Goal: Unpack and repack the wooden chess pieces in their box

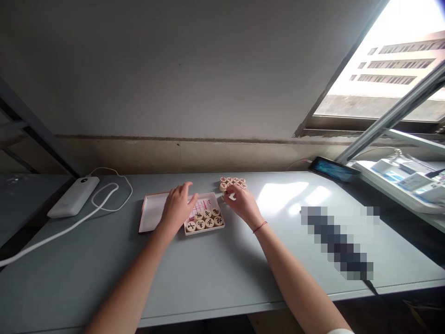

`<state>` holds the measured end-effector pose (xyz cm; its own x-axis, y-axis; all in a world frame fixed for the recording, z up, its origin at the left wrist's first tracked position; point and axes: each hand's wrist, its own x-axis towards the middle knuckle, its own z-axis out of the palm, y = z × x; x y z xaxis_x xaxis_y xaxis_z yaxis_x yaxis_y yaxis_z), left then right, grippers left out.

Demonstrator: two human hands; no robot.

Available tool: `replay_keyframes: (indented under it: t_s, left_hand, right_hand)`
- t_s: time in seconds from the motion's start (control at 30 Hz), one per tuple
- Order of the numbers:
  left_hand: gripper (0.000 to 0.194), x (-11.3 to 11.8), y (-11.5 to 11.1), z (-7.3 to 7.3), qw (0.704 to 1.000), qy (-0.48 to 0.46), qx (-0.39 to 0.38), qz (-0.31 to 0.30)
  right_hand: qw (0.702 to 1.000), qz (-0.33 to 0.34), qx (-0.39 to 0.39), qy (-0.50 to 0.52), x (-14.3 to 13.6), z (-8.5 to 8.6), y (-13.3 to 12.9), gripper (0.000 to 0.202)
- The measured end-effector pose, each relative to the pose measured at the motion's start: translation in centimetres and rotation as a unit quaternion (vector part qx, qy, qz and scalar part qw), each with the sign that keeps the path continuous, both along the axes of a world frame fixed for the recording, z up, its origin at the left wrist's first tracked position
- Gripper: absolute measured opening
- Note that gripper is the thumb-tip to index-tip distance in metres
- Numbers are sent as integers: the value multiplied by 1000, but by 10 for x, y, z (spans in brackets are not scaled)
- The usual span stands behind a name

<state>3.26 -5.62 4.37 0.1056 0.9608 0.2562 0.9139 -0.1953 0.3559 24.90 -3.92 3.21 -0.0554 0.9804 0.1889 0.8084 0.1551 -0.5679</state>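
Chess piece [225, 194], one, round: pinched between thumb and fingertips of the right hand [244, 203], just off the right side of the box; whether it is lifted clear, cannot tell.
Red cord [260, 227]: around the right wrist.
Left hand [176, 204]: fingers parted, nothing seen in its grasp; over the join of box and lid.
Box [210, 197], white, shallow: black-marked pieces [209, 223] in its near part, four in the near row, three visible behind.
Lid [153, 213], red-edged, pale inside: at the box's left.
Red-marked pieces [233, 180]: grouped in rows on the table [194, 278], beyond the right hand, which partly hides them.
Power bank [73, 197], white, with cable [71, 227]: far left.
Phone [334, 170], screen lit: far right.
Pixelated item [339, 246]: right, identity hidden.
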Motion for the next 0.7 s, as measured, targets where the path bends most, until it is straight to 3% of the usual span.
replay_keyframes:
  t_s: [0.1,0.2,0.27,0.57,0.7]
  left_hand:
    - [46,-17,3,4,991,28,-122,57]
    - [57,-26,4,5,970,19,-237,50]
    - [60,-26,3,6,965,19,-258,35]
    - [56,-18,3,0,974,50,-220,35]
    - [44,-13,2,1,990,74,-108,44]
  right_hand:
    - [999,5,-19,-47,3,-4,2,6]
    - [997,19,-14,-69,0,-7,0,13]
    - [997,18,-5,-79,-2,-10,0,16]
    - [997,2,35,-65,-3,-17,3,12]
    - [999,37,29,-10,-9,-5,-5,19]
